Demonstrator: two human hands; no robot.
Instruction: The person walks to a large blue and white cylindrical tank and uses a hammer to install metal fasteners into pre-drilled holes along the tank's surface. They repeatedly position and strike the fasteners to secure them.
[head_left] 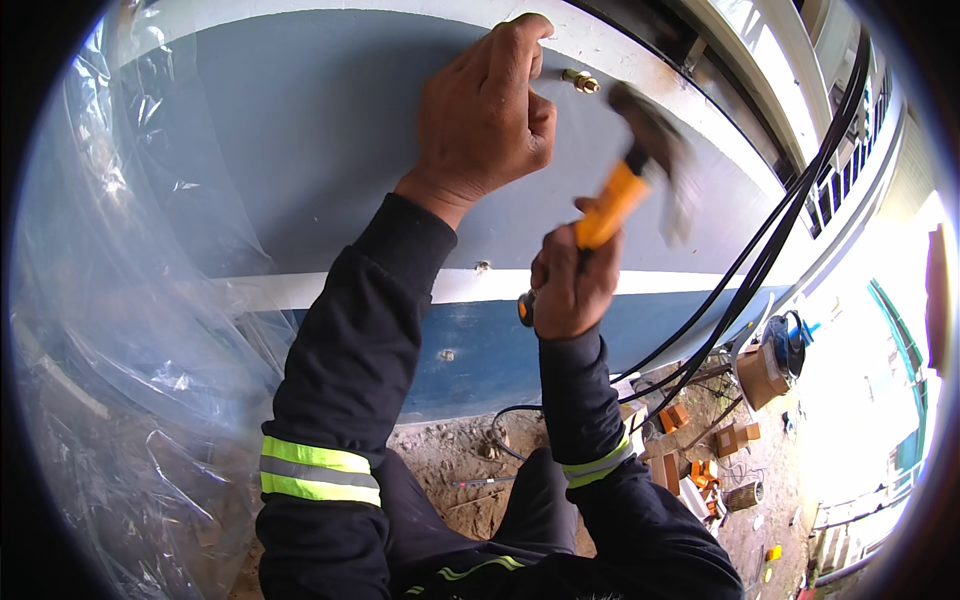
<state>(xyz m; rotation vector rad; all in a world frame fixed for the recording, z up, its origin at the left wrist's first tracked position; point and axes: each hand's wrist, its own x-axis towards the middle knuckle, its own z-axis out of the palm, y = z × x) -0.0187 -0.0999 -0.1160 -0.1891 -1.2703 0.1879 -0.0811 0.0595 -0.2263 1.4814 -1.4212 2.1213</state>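
Note:
My right hand [578,280] is wrapped round the handle of a claw hammer [615,205], orange-yellow with a dark end. Motion blurs the hammer's metal head, which is raised just right of a brass-coloured anchor bolt [582,81]. The bolt sticks out of the grey upper band of a painted wall [330,120]. Left of the bolt, apart from it, my left hand [490,115] rests close against the wall with its fingers curled. Its palm side is hidden, so whatever may be inside it does not show.
Clear plastic sheeting [130,300] hangs over the wall's left side. Black cables [755,255] run down at the right. Beyond them stand cardboard boxes [735,438] and a bucket-like container [744,496] on bare dirt. Two small marks [483,267] dot the wall lower down.

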